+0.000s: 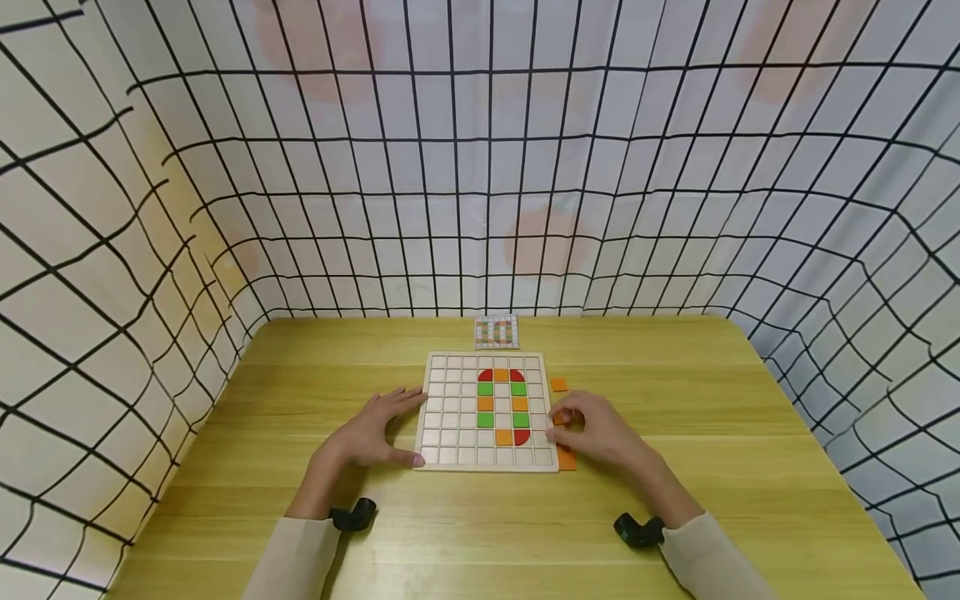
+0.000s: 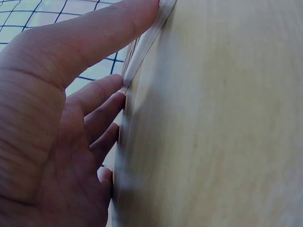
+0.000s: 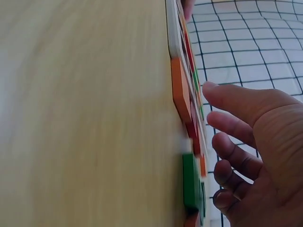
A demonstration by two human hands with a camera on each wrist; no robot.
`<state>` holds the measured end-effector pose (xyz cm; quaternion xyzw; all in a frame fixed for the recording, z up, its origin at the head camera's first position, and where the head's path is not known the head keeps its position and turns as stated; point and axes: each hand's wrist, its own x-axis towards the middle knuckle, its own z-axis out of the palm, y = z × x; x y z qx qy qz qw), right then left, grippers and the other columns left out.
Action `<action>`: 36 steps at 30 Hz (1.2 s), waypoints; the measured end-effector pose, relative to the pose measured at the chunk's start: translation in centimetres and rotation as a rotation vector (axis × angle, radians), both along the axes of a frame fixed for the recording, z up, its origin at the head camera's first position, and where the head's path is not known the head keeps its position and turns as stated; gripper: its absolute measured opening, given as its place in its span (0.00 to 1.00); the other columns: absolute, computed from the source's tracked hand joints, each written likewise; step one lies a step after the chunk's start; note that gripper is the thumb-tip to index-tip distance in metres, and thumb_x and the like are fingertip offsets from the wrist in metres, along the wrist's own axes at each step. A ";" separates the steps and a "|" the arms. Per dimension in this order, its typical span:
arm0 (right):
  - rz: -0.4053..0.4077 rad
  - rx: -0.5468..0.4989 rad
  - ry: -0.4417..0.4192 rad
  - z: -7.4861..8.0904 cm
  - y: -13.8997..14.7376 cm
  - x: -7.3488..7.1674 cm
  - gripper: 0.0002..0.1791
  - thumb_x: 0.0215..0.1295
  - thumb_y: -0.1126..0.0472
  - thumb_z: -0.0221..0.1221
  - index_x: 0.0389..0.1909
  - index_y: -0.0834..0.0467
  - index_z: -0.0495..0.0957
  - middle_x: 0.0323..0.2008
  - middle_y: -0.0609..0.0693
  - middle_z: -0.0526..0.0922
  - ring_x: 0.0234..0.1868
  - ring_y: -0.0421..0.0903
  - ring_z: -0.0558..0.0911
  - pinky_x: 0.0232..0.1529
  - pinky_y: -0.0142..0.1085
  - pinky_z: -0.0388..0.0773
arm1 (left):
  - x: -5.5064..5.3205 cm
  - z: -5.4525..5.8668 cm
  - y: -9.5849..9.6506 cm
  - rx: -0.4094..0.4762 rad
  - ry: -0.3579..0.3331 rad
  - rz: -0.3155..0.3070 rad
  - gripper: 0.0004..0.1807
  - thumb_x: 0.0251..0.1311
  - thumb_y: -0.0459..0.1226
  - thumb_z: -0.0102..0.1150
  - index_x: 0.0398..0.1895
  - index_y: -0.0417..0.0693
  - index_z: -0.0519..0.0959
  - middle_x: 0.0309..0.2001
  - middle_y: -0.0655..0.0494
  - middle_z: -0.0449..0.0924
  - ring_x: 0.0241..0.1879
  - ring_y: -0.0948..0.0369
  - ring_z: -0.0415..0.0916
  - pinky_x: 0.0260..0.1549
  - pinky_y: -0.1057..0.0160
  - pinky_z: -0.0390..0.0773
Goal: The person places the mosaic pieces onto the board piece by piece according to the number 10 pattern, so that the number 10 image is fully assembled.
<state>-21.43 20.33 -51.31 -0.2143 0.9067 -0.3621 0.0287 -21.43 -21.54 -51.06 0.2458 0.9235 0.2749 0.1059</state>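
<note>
A pale wooden grid board (image 1: pixel 450 433) lies on the table, with red quarter-round, orange and green tiles forming a ring whose lower-left corner cell is bare. My left hand (image 1: pixel 367 433) rests at the board's left edge, thumb at the near corner and fingers spread along the side, as the left wrist view also shows. Over the board's right edge hovers my right hand (image 1: pixel 600 429), thumb and fingers bent and apart, with nothing visible between them. Below it, in the right wrist view, stand an orange tile (image 3: pixel 181 90), red pieces (image 3: pixel 191 130) and a green tile (image 3: pixel 191 182).
Behind the board lies a small pattern card (image 1: pixel 496 332). Loose orange tiles (image 1: pixel 567 458) sit along the board's right side, partly hidden by the right hand. Black wire mesh (image 1: pixel 480 167) with white sheeting encloses the wooden table (image 1: pixel 465 533) at the back and sides.
</note>
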 end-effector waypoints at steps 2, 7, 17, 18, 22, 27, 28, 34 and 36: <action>0.011 -0.011 0.012 -0.1 0.5 0.1 0.12 0.60 0.52 0.74 0.40 0.51 0.85 0.33 0.46 0.79 0.38 0.44 0.76 0.42 0.34 0.73 | 0.0 0.0 0.0 -0.001 -0.003 0.000 0.58 0.46 0.62 0.77 0.81 0.58 0.62 0.81 0.53 0.58 0.82 0.43 0.48 0.79 0.33 0.41; 0.013 -0.008 0.000 -0.2 1.5 0.5 0.09 0.60 0.51 0.74 0.36 0.47 0.84 0.31 0.44 0.79 0.36 0.44 0.76 0.40 0.33 0.74 | -0.1 0.1 0.1 -0.003 -0.006 -0.001 0.58 0.47 0.61 0.77 0.81 0.57 0.61 0.81 0.52 0.57 0.82 0.43 0.48 0.79 0.33 0.41; 0.018 0.056 -0.007 -0.4 2.4 0.8 0.08 0.62 0.48 0.72 0.36 0.46 0.85 0.31 0.39 0.78 0.36 0.42 0.74 0.39 0.32 0.72 | 0.0 0.2 0.1 -0.005 -0.010 0.002 0.58 0.46 0.61 0.77 0.81 0.56 0.62 0.81 0.52 0.57 0.82 0.43 0.48 0.79 0.33 0.41; 0.015 0.061 -0.011 -0.4 2.4 0.8 0.08 0.63 0.48 0.72 0.37 0.45 0.86 0.31 0.39 0.78 0.36 0.42 0.74 0.39 0.32 0.72 | 0.0 0.2 0.1 -0.004 -0.011 0.002 0.58 0.46 0.61 0.77 0.81 0.56 0.62 0.81 0.52 0.57 0.82 0.43 0.48 0.79 0.33 0.40; 0.008 0.074 -0.013 -0.4 2.6 0.9 0.10 0.61 0.46 0.72 0.38 0.46 0.87 0.31 0.40 0.78 0.36 0.41 0.74 0.39 0.32 0.71 | 0.1 0.1 0.1 -0.004 -0.010 0.000 0.58 0.47 0.61 0.77 0.81 0.56 0.61 0.82 0.52 0.57 0.82 0.43 0.47 0.79 0.33 0.40; 0.000 0.091 0.007 -0.5 2.7 1.0 0.13 0.58 0.44 0.74 0.38 0.46 0.87 0.31 0.42 0.78 0.35 0.40 0.73 0.39 0.32 0.70 | 0.1 0.0 0.0 0.001 -0.014 -0.004 0.57 0.48 0.60 0.77 0.81 0.56 0.61 0.82 0.52 0.56 0.82 0.43 0.47 0.79 0.33 0.40; -0.002 0.098 0.012 -0.6 2.8 1.0 0.13 0.58 0.43 0.74 0.38 0.46 0.87 0.31 0.41 0.77 0.35 0.40 0.73 0.39 0.32 0.70 | 0.1 0.0 0.0 0.004 -0.015 -0.003 0.57 0.48 0.60 0.77 0.81 0.56 0.61 0.82 0.52 0.56 0.82 0.43 0.47 0.79 0.33 0.40; -0.006 0.113 0.024 -0.7 3.0 1.0 0.13 0.59 0.44 0.74 0.39 0.45 0.88 0.31 0.40 0.77 0.35 0.39 0.73 0.39 0.32 0.70 | 0.1 0.0 0.0 0.002 -0.014 0.000 0.57 0.48 0.60 0.77 0.81 0.57 0.61 0.82 0.53 0.56 0.82 0.44 0.47 0.80 0.34 0.40; -0.007 0.113 0.021 -0.7 3.1 1.0 0.13 0.60 0.44 0.73 0.39 0.46 0.88 0.31 0.40 0.77 0.35 0.39 0.73 0.38 0.32 0.70 | 0.1 0.0 0.0 0.003 -0.010 0.000 0.57 0.48 0.60 0.77 0.81 0.57 0.61 0.82 0.53 0.56 0.82 0.43 0.47 0.80 0.34 0.40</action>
